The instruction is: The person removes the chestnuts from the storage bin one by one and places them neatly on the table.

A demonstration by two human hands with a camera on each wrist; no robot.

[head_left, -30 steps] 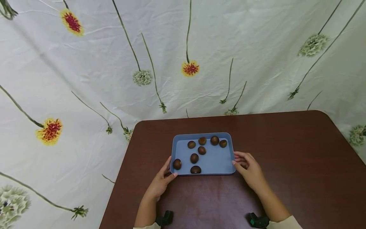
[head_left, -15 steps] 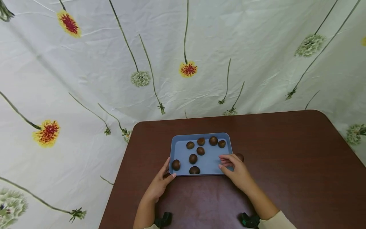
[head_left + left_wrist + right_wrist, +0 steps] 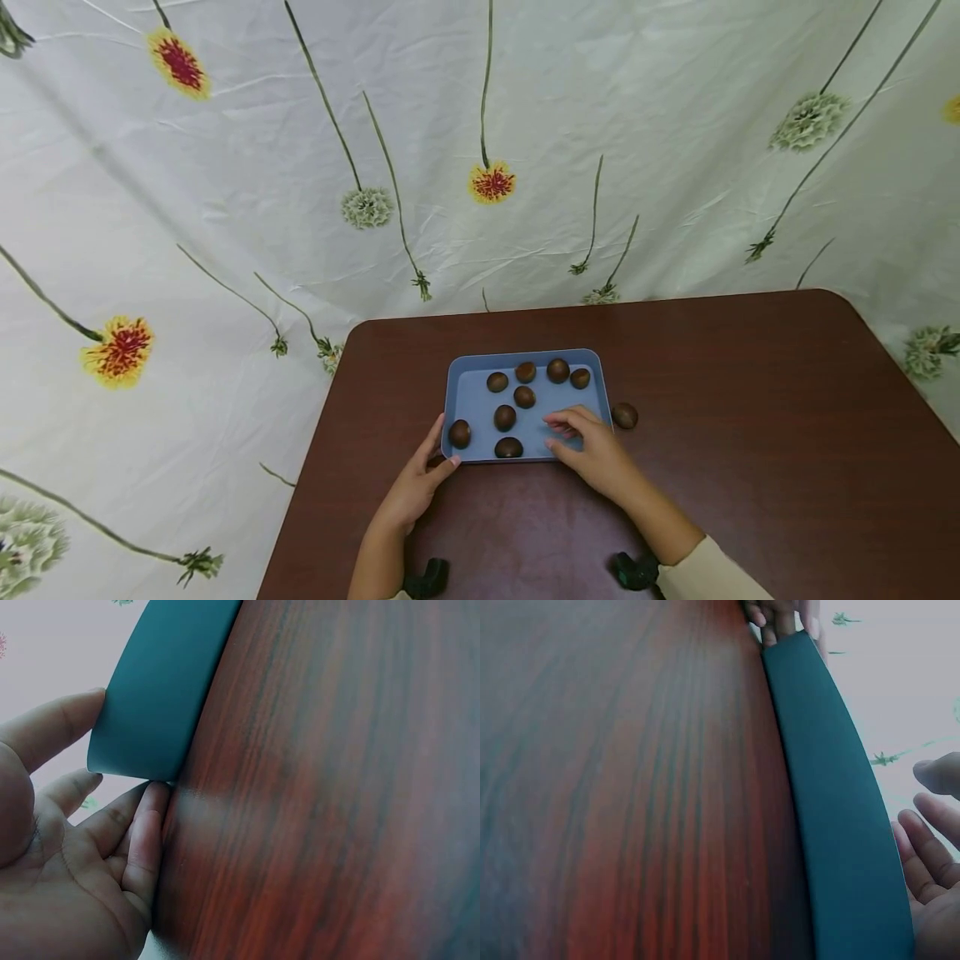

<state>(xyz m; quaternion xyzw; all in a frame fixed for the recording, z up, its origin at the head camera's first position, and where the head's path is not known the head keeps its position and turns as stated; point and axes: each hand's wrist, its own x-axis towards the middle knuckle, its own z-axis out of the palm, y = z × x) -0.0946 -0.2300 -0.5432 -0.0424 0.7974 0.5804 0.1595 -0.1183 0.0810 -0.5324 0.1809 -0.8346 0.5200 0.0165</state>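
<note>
A shallow blue tray (image 3: pixel 472 392) lies on the table with several glossy brown chestnuts (image 3: pixel 505 417) scattered in it. My left hand (image 3: pixel 414 483) holds its near left corner, thumb at the front edge and fingers along the left side. In the left wrist view, the fingertips (image 3: pixel 96 697) touch the tray's wall (image 3: pixel 161 690). My right hand (image 3: pixel 592 450) hovers over the near right part of the tray, fingers loosely bent and nothing between them. The right wrist view has the right fingers (image 3: pixel 922 851) beyond the tray's front wall (image 3: pixel 847 810).
One more chestnut (image 3: pixel 625 416) lies on the dark brown wooden table (image 3: pixel 750 400), just right of the tray. A pale cloth (image 3: pixel 262 167) printed with flowers hangs behind the table. A dark wrist device (image 3: pixel 633 572) sits at the right wrist.
My right hand has left the tray's right edge and moved left over the tray. The chestnut on the table, hidden at first, now shows. My left hand stays at its corner.
</note>
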